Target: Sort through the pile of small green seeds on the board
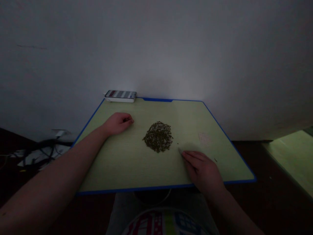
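A round heap of small dark greenish-brown grains or seeds (158, 137), thinner at its rim, lies mid-table on the pale tabletop (127, 166). To its left rests my left hand (119, 123), fingers curled and thumb against them, with nothing visible in it; it is apart from the heap. On the right, near the front edge, my right hand (201, 168) pinches a small pale pointed thing (180, 151), whose kind I cannot make out. Its tip points toward the heap without touching it. One loose grain (178, 143) lies between that tip and the heap.
A phone (121, 94) lies on a white box (119, 100) at the back left corner. Right of the heap are a faint pinkish patch (204, 137) and a small dark sliver (215, 160). The wall (171, 49) borders the table's back. Dark cables (46, 143) lie at left.
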Tool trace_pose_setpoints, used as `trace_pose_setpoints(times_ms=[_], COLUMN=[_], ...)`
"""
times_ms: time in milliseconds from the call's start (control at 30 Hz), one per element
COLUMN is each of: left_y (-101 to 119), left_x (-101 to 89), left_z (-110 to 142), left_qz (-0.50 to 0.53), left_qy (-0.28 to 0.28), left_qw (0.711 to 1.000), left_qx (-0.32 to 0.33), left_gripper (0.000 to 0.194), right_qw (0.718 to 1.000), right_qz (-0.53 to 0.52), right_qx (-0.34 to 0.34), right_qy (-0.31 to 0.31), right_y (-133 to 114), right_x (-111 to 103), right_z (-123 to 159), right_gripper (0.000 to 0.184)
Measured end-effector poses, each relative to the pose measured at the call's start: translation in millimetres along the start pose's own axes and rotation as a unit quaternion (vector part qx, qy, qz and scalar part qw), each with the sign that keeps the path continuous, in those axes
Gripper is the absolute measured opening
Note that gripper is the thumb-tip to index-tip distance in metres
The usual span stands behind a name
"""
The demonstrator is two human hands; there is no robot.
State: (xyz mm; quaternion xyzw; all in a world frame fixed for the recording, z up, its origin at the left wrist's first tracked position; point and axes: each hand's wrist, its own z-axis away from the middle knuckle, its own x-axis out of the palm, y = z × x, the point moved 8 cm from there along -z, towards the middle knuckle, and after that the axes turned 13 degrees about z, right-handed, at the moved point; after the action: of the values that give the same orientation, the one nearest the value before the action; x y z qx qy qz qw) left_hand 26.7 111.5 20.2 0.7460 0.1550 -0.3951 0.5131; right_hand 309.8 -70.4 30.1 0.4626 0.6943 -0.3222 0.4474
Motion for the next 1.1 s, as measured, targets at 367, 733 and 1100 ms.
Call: trace_pose_setpoints(times_ms=[367, 733, 1100], left_y=[0.3, 0.3, -3.8], left_x=[0.2, 0.2, 0.6], left_z=[-0.3, -0.5, -0.9], left_qz=[0.006, -0.002, -0.014], left_qy=[-0.001, -0.004, -0.003], left_qw=[1.000, 1.000, 1.000], left_qx=[-0.009, -0.004, -0.010], left_gripper=[0.033, 0.033, 0.034], right_qw=[0.993, 0.991, 0.988], right_qz=[-0.062, -0.096, -0.134], right_qx=[0.100, 0.057, -0.003], right_qy=[-0.015, -0.073, -0.077], right_y=[49.8, 43.3, 30.6], right_x=[-6.9, 6.3, -2.3], right_z=[-21.8, -45.5, -27.4], right_gripper=[0.027, 0.026, 0.024])
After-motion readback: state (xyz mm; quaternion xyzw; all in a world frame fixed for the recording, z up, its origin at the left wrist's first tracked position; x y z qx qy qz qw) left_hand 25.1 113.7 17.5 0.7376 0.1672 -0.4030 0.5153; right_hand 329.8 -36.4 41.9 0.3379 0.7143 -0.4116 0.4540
